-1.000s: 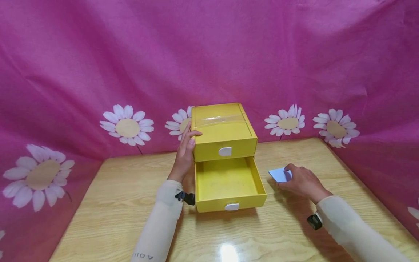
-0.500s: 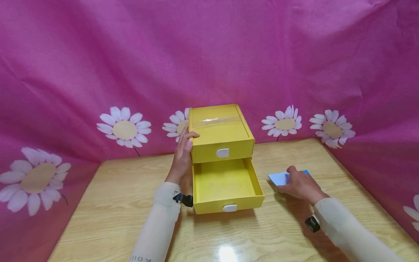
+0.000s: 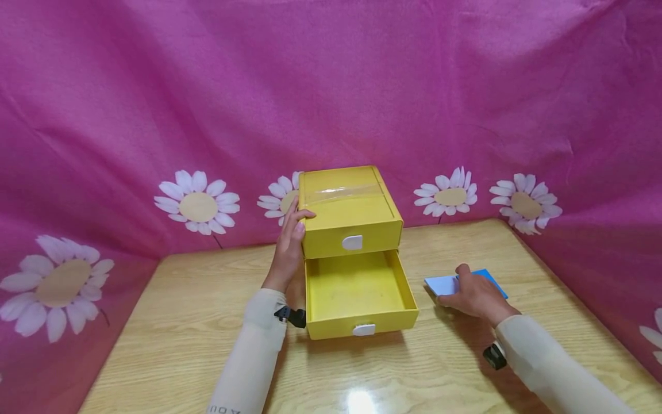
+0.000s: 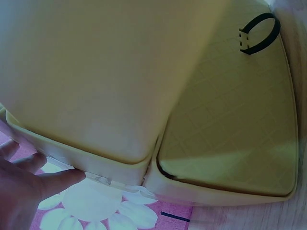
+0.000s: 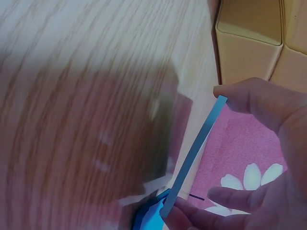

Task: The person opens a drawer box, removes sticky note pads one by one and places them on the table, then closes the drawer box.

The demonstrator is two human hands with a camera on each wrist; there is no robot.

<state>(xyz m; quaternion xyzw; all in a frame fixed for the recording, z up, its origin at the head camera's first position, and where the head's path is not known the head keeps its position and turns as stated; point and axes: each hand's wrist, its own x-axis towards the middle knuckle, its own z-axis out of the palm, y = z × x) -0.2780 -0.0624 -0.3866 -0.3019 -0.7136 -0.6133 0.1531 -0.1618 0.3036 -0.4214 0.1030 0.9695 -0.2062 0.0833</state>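
Note:
A yellow two-drawer box point(image 3: 351, 213) stands on the table, its lower drawer point(image 3: 357, 287) pulled out with nothing inside. My left hand point(image 3: 286, 253) rests against the box's upper left side, fingers extended along the side and over the top edge. To the right of the drawer, my right hand point(image 3: 476, 293) pinches a thin light blue pad of paper point(image 3: 441, 284) by opposite edges, thumb on one and fingers on the other. The right wrist view shows the pad edge-on. Beyond the right hand, a brighter blue flat piece point(image 3: 493, 282) shows, partly hidden by the hand.
The wooden table point(image 3: 207, 322) meets a pink cloth point(image 3: 331, 86) with white daisies at the back and sides. Clear tape point(image 3: 341, 192) crosses the box's top. A black loop point(image 4: 261, 33) is on the box's side in the left wrist view.
My right hand has shifted slightly towards me, and the brighter blue piece has come into sight beyond it. The head view has moved a little. My left hand stays on the box.

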